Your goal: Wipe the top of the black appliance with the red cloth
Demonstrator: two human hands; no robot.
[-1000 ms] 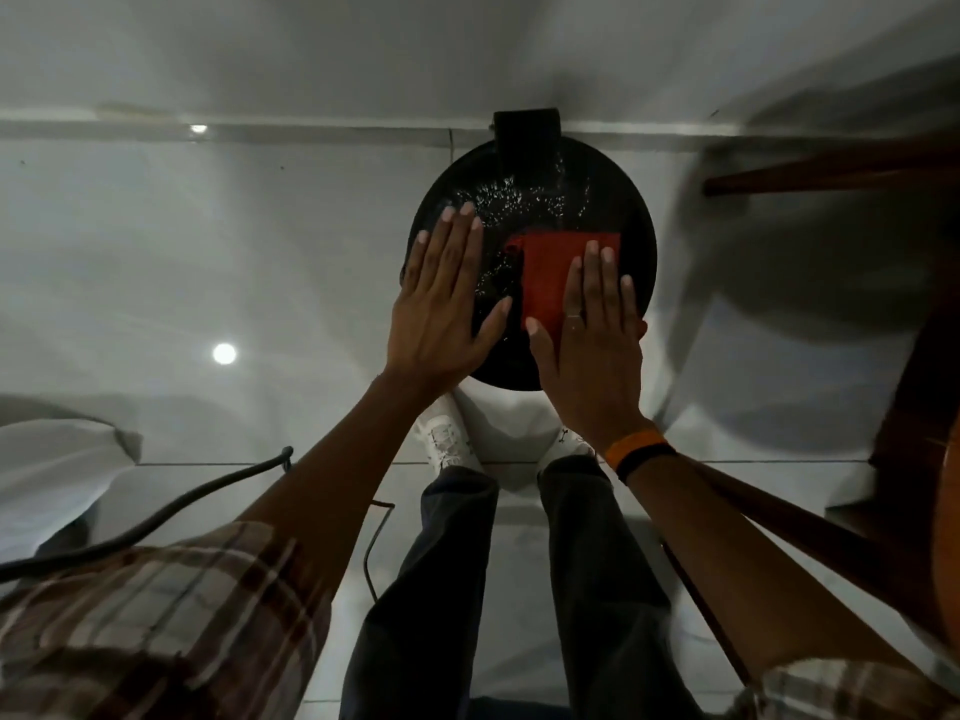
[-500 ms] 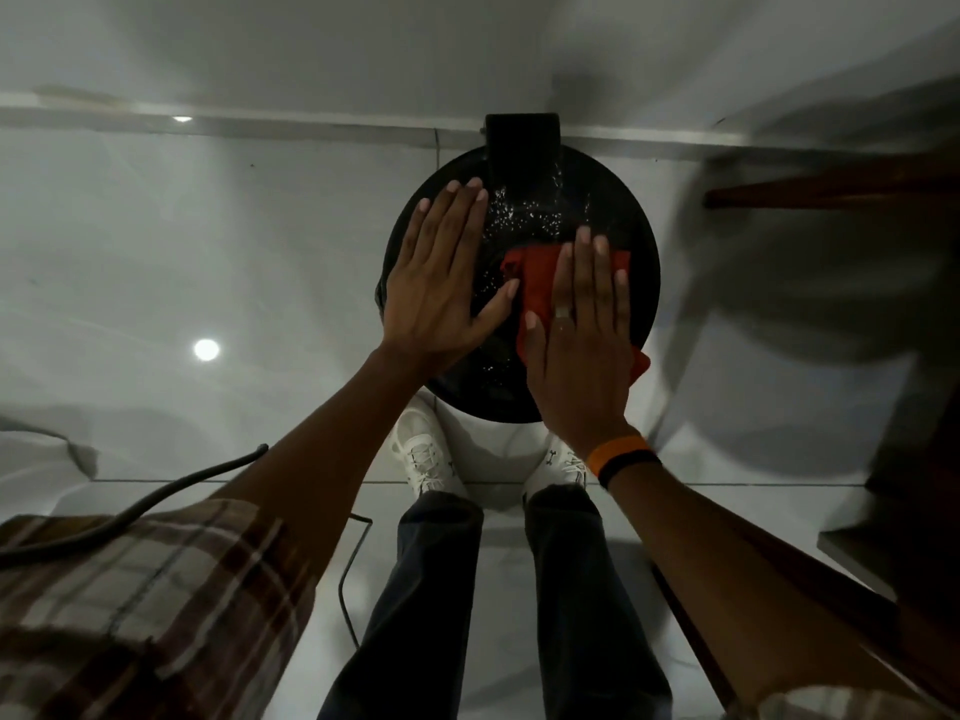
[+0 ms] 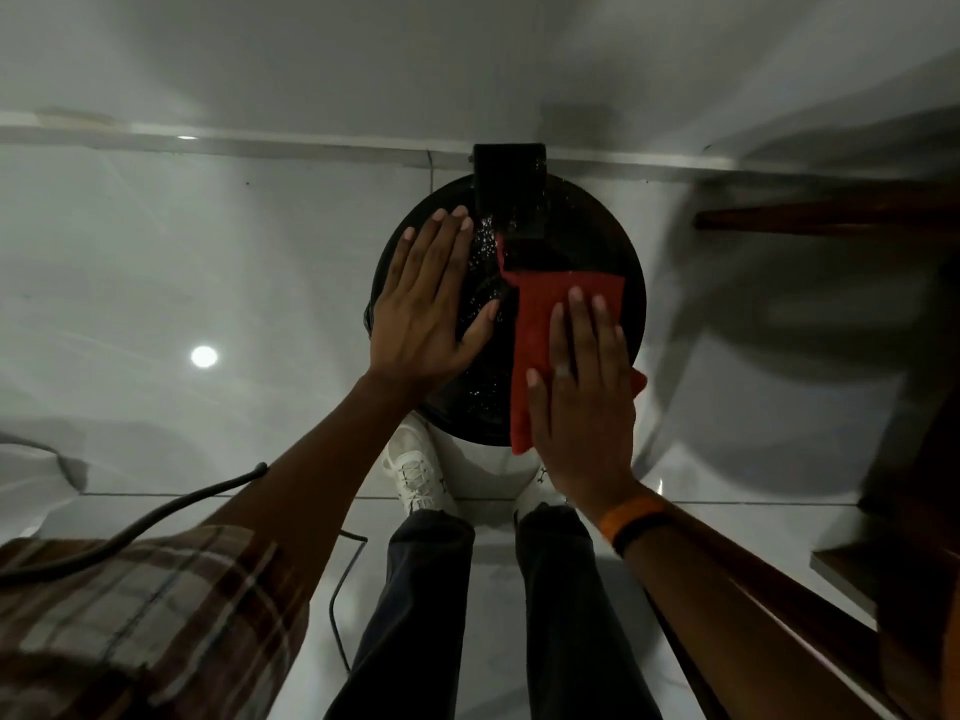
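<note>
A: Where is the cloth (image 3: 550, 324) lying?
B: On the appliance (image 3: 519, 407) top's right side, under the right hand (image 3: 584, 402), fingers flat and spread.
A: And the left hand (image 3: 423, 314)?
B: Lying flat, fingers extended, on the left side

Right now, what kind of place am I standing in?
Probably an indoor room at home, though that is a guess. A glossy pale tiled floor meets a white wall, dark wooden furniture stands at the right, and a round black appliance sits on the floor with a cord nearby.
</note>
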